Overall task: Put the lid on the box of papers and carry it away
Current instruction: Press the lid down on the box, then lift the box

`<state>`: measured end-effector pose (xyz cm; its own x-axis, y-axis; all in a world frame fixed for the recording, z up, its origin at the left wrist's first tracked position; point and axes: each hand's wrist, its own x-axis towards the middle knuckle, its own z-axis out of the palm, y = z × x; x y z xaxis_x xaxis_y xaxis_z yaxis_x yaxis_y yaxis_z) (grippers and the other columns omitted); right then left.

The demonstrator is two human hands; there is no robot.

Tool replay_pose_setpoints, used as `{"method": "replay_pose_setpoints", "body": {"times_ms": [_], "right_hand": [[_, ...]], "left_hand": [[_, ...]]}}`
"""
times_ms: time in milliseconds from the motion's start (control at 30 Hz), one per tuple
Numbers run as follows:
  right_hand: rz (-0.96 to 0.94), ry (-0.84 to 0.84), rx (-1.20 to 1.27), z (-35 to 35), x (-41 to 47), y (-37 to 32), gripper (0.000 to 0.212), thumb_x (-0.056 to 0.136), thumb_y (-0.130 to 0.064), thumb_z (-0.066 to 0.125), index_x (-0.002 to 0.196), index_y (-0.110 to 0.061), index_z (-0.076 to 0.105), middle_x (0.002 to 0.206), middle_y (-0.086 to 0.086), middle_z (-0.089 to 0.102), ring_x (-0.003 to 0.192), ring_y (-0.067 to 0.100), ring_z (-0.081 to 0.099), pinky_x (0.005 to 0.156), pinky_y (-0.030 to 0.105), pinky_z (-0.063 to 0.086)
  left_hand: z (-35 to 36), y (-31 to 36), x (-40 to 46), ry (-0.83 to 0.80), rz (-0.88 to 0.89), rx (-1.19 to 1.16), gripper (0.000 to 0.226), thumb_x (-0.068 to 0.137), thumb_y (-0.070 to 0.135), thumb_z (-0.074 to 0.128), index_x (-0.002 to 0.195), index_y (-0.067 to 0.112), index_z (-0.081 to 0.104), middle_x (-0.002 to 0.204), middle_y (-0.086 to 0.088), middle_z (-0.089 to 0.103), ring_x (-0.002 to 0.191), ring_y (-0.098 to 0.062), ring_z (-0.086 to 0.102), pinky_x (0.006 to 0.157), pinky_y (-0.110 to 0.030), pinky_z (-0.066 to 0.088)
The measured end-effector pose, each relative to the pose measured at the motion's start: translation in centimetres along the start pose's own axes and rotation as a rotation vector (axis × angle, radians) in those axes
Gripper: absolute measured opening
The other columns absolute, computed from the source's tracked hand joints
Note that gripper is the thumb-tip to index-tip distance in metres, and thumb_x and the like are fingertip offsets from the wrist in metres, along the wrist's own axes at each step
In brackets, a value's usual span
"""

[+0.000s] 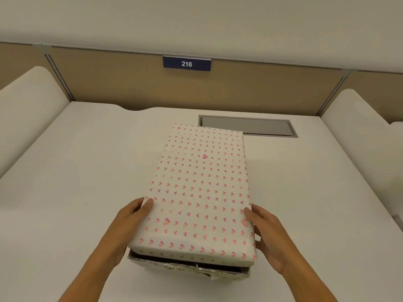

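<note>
A long white lid [199, 188] printed with small pink hearts lies over the box [187, 268], whose grey near rim shows below the lid's front edge with a dark gap between them. The papers inside are hidden. My left hand [128, 223] grips the lid's left side near the front corner, thumb on top. My right hand [267, 238] holds the lid's right side near the front corner, fingers along its edge. Both stand on a white desk [87, 171].
A grey recessed cable hatch [248, 126] sits in the desk just behind the box. A tan partition with a blue sign reading 216 [186, 64] closes the back. White rounded side dividers [28, 99] rise at left and right.
</note>
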<state>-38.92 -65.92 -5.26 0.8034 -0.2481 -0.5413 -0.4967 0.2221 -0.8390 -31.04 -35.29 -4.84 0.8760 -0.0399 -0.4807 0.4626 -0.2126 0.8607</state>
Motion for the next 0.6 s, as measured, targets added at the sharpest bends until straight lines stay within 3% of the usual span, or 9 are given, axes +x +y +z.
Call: {"method": "replay_pose_setpoints", "body": {"times_ms": [100,233,367,600], "right_hand": [[0.033,0.016,0.010,0.5,-1.0,1.0,0.024,0.095,-0.037,0.066,0.116,-0.030,0.056,0.111,-0.003,0.074,0.103,0.019,0.070,0.070,0.037,0.061],[0.068,0.029,0.050,0.9,-2.0,2.0,0.031,0.092,-0.038,0.070,0.116,-0.024,0.054,0.112,0.001,0.074,0.102,0.021,0.071,0.065,0.032,0.063],[0.091,0.036,0.149,0.4,-2.4,2.5,0.039,0.087,-0.030,0.076,0.118,-0.014,0.059,0.106,0.003,0.079,0.106,0.026,0.072,0.073,0.036,0.064],[0.087,-0.005,0.199,0.3,-3.0,2.6,0.056,0.068,-0.032,0.081,0.116,-0.010,0.060,0.111,0.009,0.078,0.104,0.028,0.073,0.065,0.031,0.062]], "left_hand": [[0.1,-1.3,-1.3,0.077,-0.021,-0.081,0.030,0.088,0.052,0.059,0.105,0.028,0.067,0.098,0.003,0.075,0.092,-0.025,0.070,0.073,-0.039,0.056],[0.7,-2.3,-2.5,0.164,-0.005,-0.128,0.025,0.088,0.046,0.062,0.101,0.024,0.064,0.099,-0.001,0.070,0.092,-0.028,0.066,0.077,-0.044,0.056],[0.5,-2.6,-2.7,0.098,-0.016,-0.178,0.032,0.089,0.039,0.064,0.111,0.017,0.061,0.105,-0.005,0.071,0.095,-0.030,0.068,0.084,-0.047,0.056],[-0.3,-3.4,-3.2,0.009,-0.032,-0.276,0.034,0.086,0.037,0.066,0.111,0.014,0.061,0.101,-0.005,0.074,0.094,-0.028,0.069,0.071,-0.035,0.054]]}}
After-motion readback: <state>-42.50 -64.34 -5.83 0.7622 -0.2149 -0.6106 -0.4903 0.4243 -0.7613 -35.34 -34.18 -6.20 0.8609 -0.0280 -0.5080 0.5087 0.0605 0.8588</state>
